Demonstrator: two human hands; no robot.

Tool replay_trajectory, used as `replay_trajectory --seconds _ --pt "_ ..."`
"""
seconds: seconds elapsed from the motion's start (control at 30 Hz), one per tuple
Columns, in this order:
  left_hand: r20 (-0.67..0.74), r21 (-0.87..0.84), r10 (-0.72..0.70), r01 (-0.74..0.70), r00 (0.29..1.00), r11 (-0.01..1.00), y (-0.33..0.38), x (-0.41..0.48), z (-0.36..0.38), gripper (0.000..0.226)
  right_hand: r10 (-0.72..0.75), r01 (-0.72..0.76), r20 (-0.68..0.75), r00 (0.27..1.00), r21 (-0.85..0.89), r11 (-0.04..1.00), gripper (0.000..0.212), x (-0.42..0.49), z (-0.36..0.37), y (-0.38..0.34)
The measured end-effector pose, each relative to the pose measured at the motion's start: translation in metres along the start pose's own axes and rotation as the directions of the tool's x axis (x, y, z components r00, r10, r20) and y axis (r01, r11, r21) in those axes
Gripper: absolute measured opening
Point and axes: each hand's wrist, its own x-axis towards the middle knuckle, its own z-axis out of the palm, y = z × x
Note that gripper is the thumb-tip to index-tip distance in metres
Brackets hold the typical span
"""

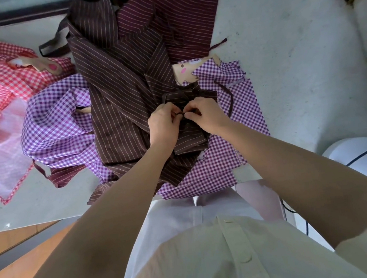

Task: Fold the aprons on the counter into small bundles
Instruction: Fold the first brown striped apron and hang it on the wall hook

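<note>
Step in hand, judged: tying off a bundle. Left hand (162, 124) and right hand (207, 115) both pinch the dark strap (180, 114) over the brown striped apron (117, 95), mid-desk (293, 64). Next: cinch knot tight.

This looks like a home kitchen or utility corner. A pale, speckled counter (293, 64) carries heaped checked and striped aprons (112, 89), with a white corded appliance (359, 158) beside it and wood-toned flooring (23, 267) below.
</note>
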Motion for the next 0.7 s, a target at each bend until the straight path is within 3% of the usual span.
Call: replay_trajectory --seconds 0.13,0.57,0.7 --pt "-0.019 -0.028 0.062 -0.062 0.998 0.998 0.0001 -0.0034 -0.0004 0.011 0.058 -0.065 0.081 0.995 0.087 0.994 0.022 -0.0005 -0.0053 -0.0006" --pt "-0.044 0.078 0.162 -0.158 0.986 0.984 0.0012 -0.0055 0.0067 0.007 0.142 -0.166 0.123 0.982 0.217 0.962 0.019 0.001 -0.0099 -0.0009" --pt "-0.006 0.13 0.144 -0.142 0.99 0.981 0.0029 -0.0027 0.0059 0.012 0.154 -0.155 0.024 0.988 0.24 0.958 0.016 -0.0037 -0.0089 -0.0013"
